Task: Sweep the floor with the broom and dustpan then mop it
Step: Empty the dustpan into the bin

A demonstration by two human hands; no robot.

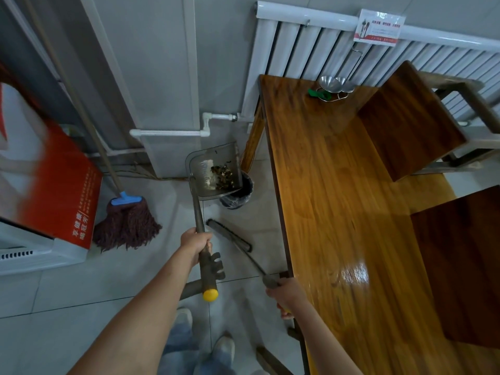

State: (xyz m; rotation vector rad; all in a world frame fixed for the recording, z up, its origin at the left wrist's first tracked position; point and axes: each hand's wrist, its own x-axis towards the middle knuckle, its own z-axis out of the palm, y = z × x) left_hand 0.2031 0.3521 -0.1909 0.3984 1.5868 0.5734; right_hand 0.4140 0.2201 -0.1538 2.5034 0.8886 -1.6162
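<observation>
Both hands are closed around handles: the left hand point(195, 243) grips the long handle of the dustpan point(213, 173), whose pan, tilted over the dark trash bin point(241, 194), carries a heap of debris point(221, 176). Right hand point(287, 295) holds the thin handle of the broom point(229, 234), its head low over the tiled floor point(81, 288) beside the wooden table point(338, 198). Against the wall at the left leans the mop point(125, 226), its dark red strands on the floor.

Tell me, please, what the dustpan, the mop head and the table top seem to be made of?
Dustpan: probably sheet metal, dull grey, with a faint sheen and thin edges.
Mop head: twisted yarn strands, dark maroon, likely cotton, on a blue plastic clamp.
Table top: wood or wood veneer, glossy varnish; grain and glare show.
</observation>
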